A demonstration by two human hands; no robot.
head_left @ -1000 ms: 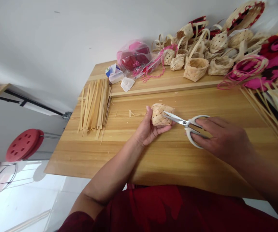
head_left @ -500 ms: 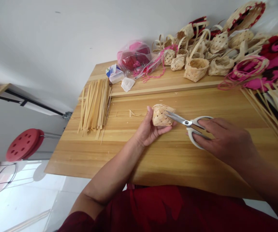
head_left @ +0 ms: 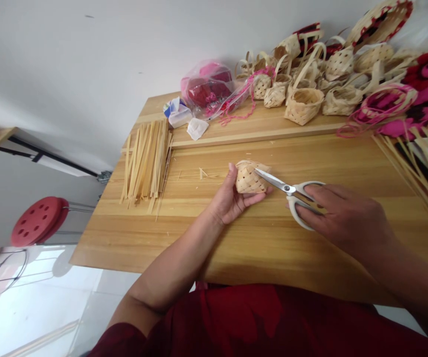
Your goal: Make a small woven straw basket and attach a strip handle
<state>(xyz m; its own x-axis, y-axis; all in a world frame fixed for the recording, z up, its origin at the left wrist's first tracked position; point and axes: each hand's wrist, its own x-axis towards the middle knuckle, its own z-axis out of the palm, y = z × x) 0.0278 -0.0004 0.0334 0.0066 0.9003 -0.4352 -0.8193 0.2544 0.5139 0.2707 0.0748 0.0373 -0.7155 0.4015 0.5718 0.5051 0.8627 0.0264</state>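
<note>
My left hand [head_left: 232, 198] is closed around a small woven basket [head_left: 251, 179] made of pale strips, the thumb along its left side and the fingers beneath. In my right hand [head_left: 343, 210] is a pair of scissors [head_left: 288, 189] with white handles. Its blades point left, close together, and their tip lies at the basket's weave; whether it goes under a strip cannot be made out. Small strip offcuts [head_left: 202, 173] are scattered on the wooden table [head_left: 184, 238] left of the basket.
A bundle of flat strips [head_left: 147, 163] lies at the left. Along the back stand several small woven baskets [head_left: 303, 105], a plastic bag [head_left: 210, 89] with pink and red contents, and a tissue pack [head_left: 178, 113]. Long thin strips [head_left: 414, 183] stick out at right. Red stools [head_left: 37, 220] stand beyond the table.
Almost nothing differs. The view has shifted slightly, and the hands, basket and scissors keep nearly the same pose.
</note>
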